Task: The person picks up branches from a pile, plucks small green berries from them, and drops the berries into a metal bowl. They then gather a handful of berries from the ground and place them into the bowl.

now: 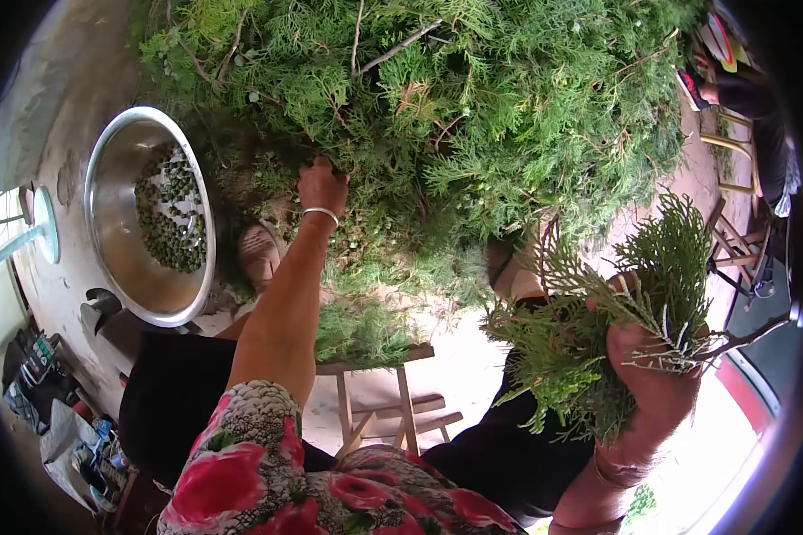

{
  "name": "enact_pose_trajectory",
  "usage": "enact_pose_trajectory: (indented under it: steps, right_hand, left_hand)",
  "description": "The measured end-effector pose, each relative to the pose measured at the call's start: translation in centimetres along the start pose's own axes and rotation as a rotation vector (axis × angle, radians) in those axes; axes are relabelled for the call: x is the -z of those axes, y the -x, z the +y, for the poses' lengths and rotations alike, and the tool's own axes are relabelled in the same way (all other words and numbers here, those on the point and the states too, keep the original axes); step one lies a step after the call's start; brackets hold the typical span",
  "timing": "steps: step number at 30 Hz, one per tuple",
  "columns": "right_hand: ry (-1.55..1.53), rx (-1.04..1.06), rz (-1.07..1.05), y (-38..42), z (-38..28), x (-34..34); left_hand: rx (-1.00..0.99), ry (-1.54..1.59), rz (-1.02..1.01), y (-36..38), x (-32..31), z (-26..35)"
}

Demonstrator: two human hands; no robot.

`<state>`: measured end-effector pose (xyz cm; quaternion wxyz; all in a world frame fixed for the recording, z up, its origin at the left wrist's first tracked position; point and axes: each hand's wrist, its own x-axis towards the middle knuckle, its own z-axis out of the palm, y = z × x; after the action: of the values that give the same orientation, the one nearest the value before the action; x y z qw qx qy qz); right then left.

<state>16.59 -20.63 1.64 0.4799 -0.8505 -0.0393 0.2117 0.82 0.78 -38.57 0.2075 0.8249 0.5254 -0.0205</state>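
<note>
My right hand (644, 370) is wrapped round a leafy evergreen sprig (665, 259), lifted at the right with its bare woody stem pointing out to the right. My left hand (322, 185), with a pale bangle (321, 214) at the wrist, reaches down to the near edge of a big pile of cut evergreen branches (509, 107). Its fingers are curled in, and whatever they hold is hidden. To the left, a metal basin (107, 201) contains many small round green cones (171, 245).
A wooden stool (375, 361) stands between my legs, with loose green sprigs on and around it. My foot (260, 254) is beside the basin. Another person's dark-clothed leg (745, 96) and wooden chairs (732, 169) are at the right. Assorted clutter (71, 450) lies lower left.
</note>
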Motion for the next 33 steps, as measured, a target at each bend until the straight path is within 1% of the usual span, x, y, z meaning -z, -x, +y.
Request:
enact_pose_trajectory:
  steps: [1, 3, 4, 5, 6, 7, 8, 10, 11, 13, 14, 15, 16, 17, 19, 20, 21, 22, 23, 24, 25, 27, 28, 29, 30, 31, 32, 33]
  right_hand:
    - [0.014, 0.010, -0.007, 0.0, -0.1, 0.2]
    - [0.046, 0.040, -0.028, 0.2, -0.4, 0.2]
    - [0.067, 0.059, -0.044, 0.3, -0.5, 0.2]
    - [0.080, 0.068, -0.055, 0.5, -0.7, 0.2]
    - [0.084, 0.083, -0.060, 0.7, -0.9, 0.1]
    - [0.040, 0.010, -0.046, 0.8, -1.2, 0.1]
    - [-0.004, -0.061, -0.028, 0.9, -1.4, 0.1]
    - [0.131, 0.046, -0.072, 1.1, -1.2, 0.4]
    - [0.175, 0.081, -0.085, 1.2, -1.1, 0.6]
    - [0.299, 0.119, -0.090, 1.3, -0.3, 1.0]
    - [0.341, 0.130, -0.091, 1.3, 0.1, 1.0]
    - [0.268, 0.112, -0.055, 1.2, 0.4, 1.0]
    - [0.195, 0.095, -0.017, 1.1, 0.6, 0.8]
    - [0.124, 0.078, 0.021, 1.0, 0.9, 0.7]
    - [-0.016, 0.048, 0.097, 0.8, 1.1, 0.7]
    - [-0.011, 0.047, 0.098, 0.7, 1.2, 1.0]
    - [0.059, 0.043, 0.076, 0.5, 1.4, 1.5]
    - [0.126, 0.040, 0.054, 0.5, 1.5, 1.8]
    - [0.123, 0.039, 0.054, 0.5, 1.3, 1.5]
    - [-0.019, 0.019, 0.043, 0.5, 1.0, 0.9]
    - [-0.163, 0.002, 0.032, 0.5, 0.8, 0.6]
    - [-0.108, 0.016, 0.040, 0.5, 1.2, 1.2]
    - [-0.049, 0.027, 0.044, 0.7, 1.5, 1.5]
    - [-0.050, 0.024, 0.039, 1.0, 1.3, 1.7]
    - [0.104, 0.086, -0.062, 1.3, 1.0, 2.1]
    - [0.184, 0.117, -0.110, 1.3, 0.9, 2.2]
    - [0.262, 0.153, -0.157, 1.3, 0.9, 2.3]
    - [0.264, 0.169, -0.127, 1.3, 1.1, 2.2]
  left_hand:
    - [-0.001, -0.002, -0.001, -0.2, -0.6, -1.6]
    - [0.217, 0.547, -0.130, -0.5, -0.7, -3.4]
    - [0.335, 0.861, -0.210, 0.9, 3.7, -1.4]
    - [0.336, 0.858, -0.207, 2.2, 5.4, -1.4]
    - [0.462, 1.157, -0.200, 3.5, 6.6, -1.8]
    - [0.588, 1.457, -0.188, 4.9, 7.3, -2.3]
    - [0.591, 1.455, -0.185, 6.4, 7.4, -2.8]
    - [0.861, 1.673, -0.329, 9.1, 7.0, -3.9]
    - [0.862, 1.673, -0.328, 10.2, 6.5, -4.0]
    - [0.600, 1.119, -0.404, 12.0, 4.8, -2.9]
    - [0.611, 0.985, -0.377, 12.3, 3.5, -1.8]
    - [0.619, 0.852, -0.353, 12.5, 2.0, -1.2]
    - [0.344, 0.676, -0.169, 13.0, -4.1, -4.4]
    - [0.344, 0.678, -0.175, 12.8, -3.9, -3.5]
    - [0.354, 0.170, -0.147, 12.4, -2.7, -0.8]
    - [0.271, 0.125, -0.074, 12.5, -3.0, -0.8]
    - [0.271, 0.125, -0.076, 12.3, -3.0, -1.2]
    - [0.438, 0.466, -0.183, 12.0, -2.9, -2.0]
    - [0.600, 0.808, -0.288, 11.8, -2.7, -2.5]
    - [0.581, 1.047, -0.333, 12.1, 0.1, -1.5]
    - [0.598, 1.115, -0.374, 12.4, 1.7, -1.6]
    - [0.654, 1.292, -0.421, 13.4, 2.7, -3.1]
    - [0.656, 1.291, -0.420, 13.8, 2.6, -2.9]
    - [0.545, 1.123, -0.386, 14.3, 2.5, -2.4]
    - [0.431, 0.957, -0.352, 14.6, 2.4, -1.7]
    - [0.430, 0.958, -0.351, 14.6, 1.7, -1.2]
    - [0.130, 0.702, -0.275, 14.5, 0.4, -0.6]
    - [-0.160, 0.439, -0.198, 14.4, -0.8, 0.0]
